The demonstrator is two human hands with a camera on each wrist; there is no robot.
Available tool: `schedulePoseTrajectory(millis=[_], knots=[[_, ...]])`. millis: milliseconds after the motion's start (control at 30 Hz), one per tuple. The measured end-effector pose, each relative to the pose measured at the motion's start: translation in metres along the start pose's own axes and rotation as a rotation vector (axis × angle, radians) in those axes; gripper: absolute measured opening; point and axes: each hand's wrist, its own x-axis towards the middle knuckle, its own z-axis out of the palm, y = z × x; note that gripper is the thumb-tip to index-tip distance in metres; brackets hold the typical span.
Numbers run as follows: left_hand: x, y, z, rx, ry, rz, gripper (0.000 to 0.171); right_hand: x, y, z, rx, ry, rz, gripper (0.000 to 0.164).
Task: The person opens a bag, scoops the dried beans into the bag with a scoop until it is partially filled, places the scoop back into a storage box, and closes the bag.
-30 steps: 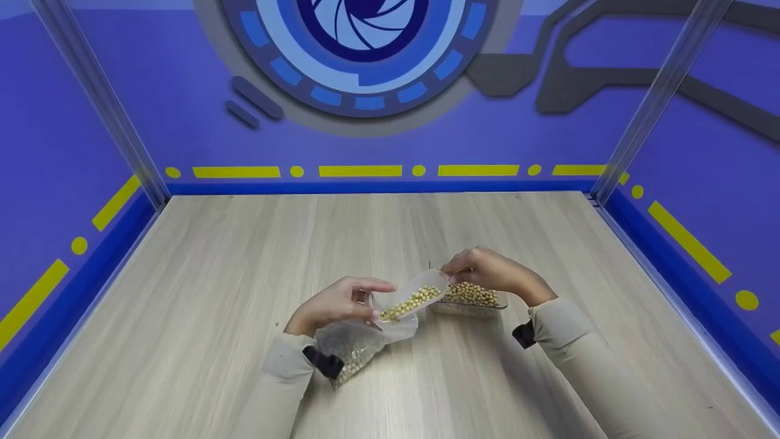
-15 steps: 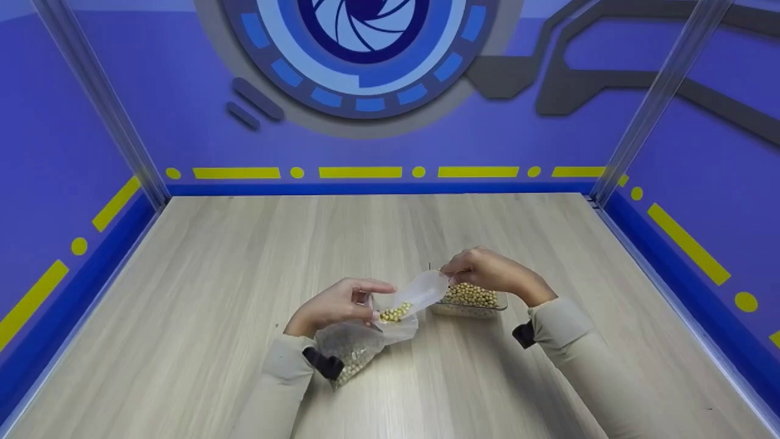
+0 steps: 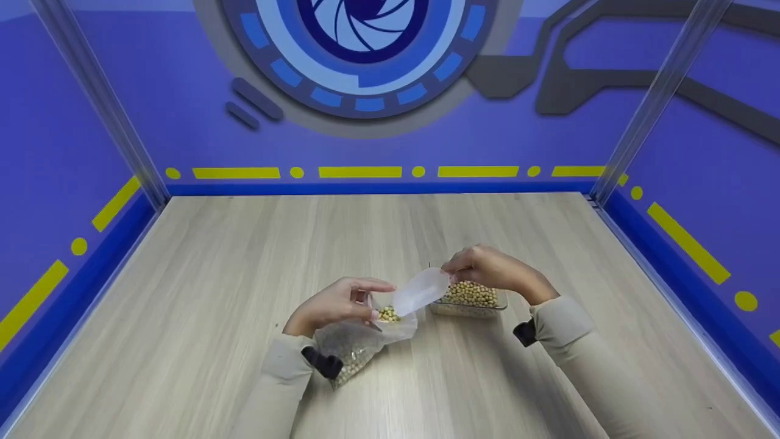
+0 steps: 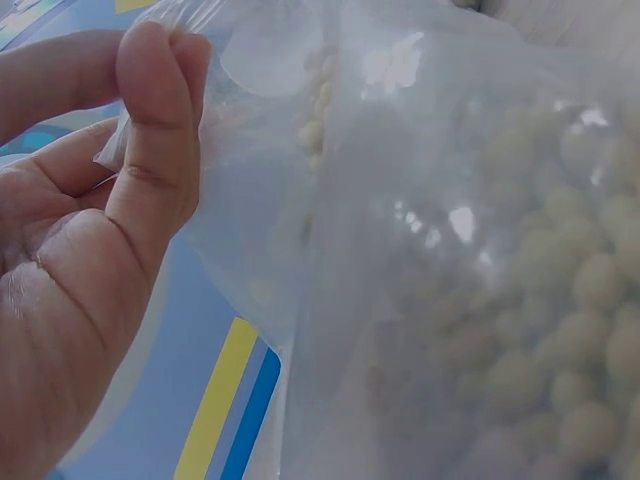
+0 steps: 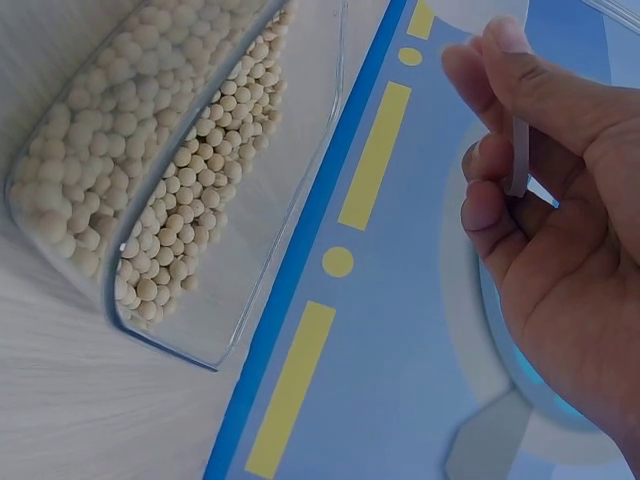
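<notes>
Right hand (image 3: pixel 487 269) pinches the scoop (image 3: pixel 421 291), left hand (image 3: pixel 335 306) the bag (image 3: pixel 399 329), apparently for pouring beans (image 3: pixel 388 315); any hidden remainder likely needs tipping in.

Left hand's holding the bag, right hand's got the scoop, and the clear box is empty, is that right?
The clear box isn't empty: the right wrist view shows it holding pale, round beans. The left hand does hold the bag, and the right hand the scoop.

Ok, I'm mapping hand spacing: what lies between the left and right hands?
In the head view, the translucent scoop lies between the left hand and right hand, and some beans at the bag's mouth.
</notes>
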Motion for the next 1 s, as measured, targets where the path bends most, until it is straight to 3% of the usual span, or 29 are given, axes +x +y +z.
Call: schedulePoseTrajectory(millis=[267,600,1000], knots=[[-0.001,0.003,-0.002,0.007,0.002,0.012,0.052,-0.004,0.007,-0.001,0.057,0.025,-0.005,0.025],[-0.005,0.008,-0.007,-0.037,-0.016,0.042,0.051,-0.014,0.019,-0.007,0.237,0.054,0.109,0.028],[-0.016,0.017,-0.019,-0.007,-0.036,0.081,0.051,-0.032,0.04,-0.015,0.275,0.09,0.187,0.03]])
